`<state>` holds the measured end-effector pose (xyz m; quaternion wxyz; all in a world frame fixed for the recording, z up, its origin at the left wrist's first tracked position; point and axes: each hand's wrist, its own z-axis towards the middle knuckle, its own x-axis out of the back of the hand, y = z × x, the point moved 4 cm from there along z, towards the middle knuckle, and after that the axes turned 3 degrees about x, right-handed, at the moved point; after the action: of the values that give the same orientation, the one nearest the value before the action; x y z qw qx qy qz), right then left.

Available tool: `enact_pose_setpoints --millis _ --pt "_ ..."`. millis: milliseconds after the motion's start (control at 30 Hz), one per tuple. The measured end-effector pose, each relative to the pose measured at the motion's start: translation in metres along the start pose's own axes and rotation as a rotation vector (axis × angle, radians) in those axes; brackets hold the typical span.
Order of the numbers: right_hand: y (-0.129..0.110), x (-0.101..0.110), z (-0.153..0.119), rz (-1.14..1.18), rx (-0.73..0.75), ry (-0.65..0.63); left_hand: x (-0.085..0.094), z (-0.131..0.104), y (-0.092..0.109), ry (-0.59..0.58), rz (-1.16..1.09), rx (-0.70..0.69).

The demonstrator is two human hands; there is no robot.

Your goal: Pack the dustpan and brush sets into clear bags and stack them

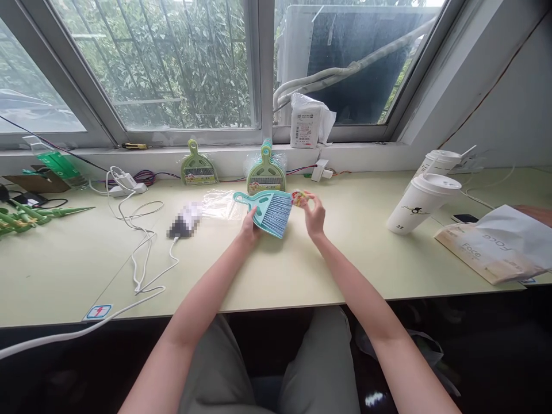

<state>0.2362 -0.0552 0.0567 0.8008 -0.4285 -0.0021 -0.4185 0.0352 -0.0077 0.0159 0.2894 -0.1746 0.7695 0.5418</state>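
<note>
My left hand (pixel 249 225) grips a teal dustpan-and-brush set (pixel 259 208) near its handle side, thumb on top. The set is tilted above the table, its bluish bristles (pixel 277 214) facing right. At the bristle end, my right hand (pixel 314 215) pinches a small, crumpled, colourful label (pixel 299 198) in its fingertips. I cannot tell whether that label still touches the set. Just behind stands a stack of wrapped green dustpan sets (pixel 266 172) against the wall. A clear plastic bag (pixel 222 205) lies flat left of my left hand.
Another wrapped green dustpan set (pixel 198 167) leans on the wall. White cables (pixel 146 241) run across the left side. Lidded paper cups (pixel 425 201) and a tissue pack (pixel 491 241) stand at right. A white-wrapped box (pixel 307 123) sits on the sill; the table's front edge (pixel 280 309) is near my lap.
</note>
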Motion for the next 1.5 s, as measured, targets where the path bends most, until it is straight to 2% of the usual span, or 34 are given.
enact_pose_setpoints --millis 100,200,400,533,633,700,767,867,967,1067,1233,1433,1500 --pt "-0.035 -0.017 -0.020 -0.170 0.216 -0.269 -0.011 -0.009 0.001 -0.099 0.051 -0.101" --pt "-0.048 -0.028 -0.033 -0.293 0.282 -0.399 -0.014 -0.015 0.005 -0.138 0.093 -0.194" --pt "-0.049 -0.024 -0.035 -0.383 0.229 -0.339 -0.013 -0.015 0.008 -0.131 0.122 -0.258" --pt "-0.054 -0.020 -0.036 -0.354 0.185 -0.312 -0.014 -0.015 0.007 -0.142 0.161 -0.288" --pt "-0.049 -0.019 -0.033 -0.262 0.082 -0.260 -0.015 -0.017 0.007 -0.139 0.179 -0.296" --pt "-0.037 -0.022 -0.029 -0.107 -0.063 -0.232 -0.017 -0.020 0.009 -0.165 0.182 -0.313" --pt "-0.022 -0.030 -0.027 0.179 -0.243 -0.290 -0.021 -0.024 0.011 -0.198 0.192 -0.323" --pt "-0.007 -0.045 -0.028 0.671 -0.476 -0.445 -0.024 -0.028 0.013 -0.229 0.228 -0.317" --pt "-0.002 -0.052 -0.030 0.900 -0.616 -0.450 -0.024 -0.027 0.014 -0.231 0.255 -0.324" --pt "-0.001 -0.053 -0.031 0.952 -0.679 -0.415 -0.020 -0.019 0.011 -0.178 0.273 -0.325" --pt "0.003 -0.051 -0.032 0.948 -0.716 -0.413 -0.012 -0.012 0.006 0.005 0.373 -0.347" --pt "0.008 -0.048 -0.029 0.943 -0.686 -0.385 -0.018 -0.013 0.011 -0.066 0.452 -0.349" --pt "0.010 -0.046 -0.027 0.942 -0.672 -0.349 -0.010 -0.011 0.024 0.049 0.525 -0.412"
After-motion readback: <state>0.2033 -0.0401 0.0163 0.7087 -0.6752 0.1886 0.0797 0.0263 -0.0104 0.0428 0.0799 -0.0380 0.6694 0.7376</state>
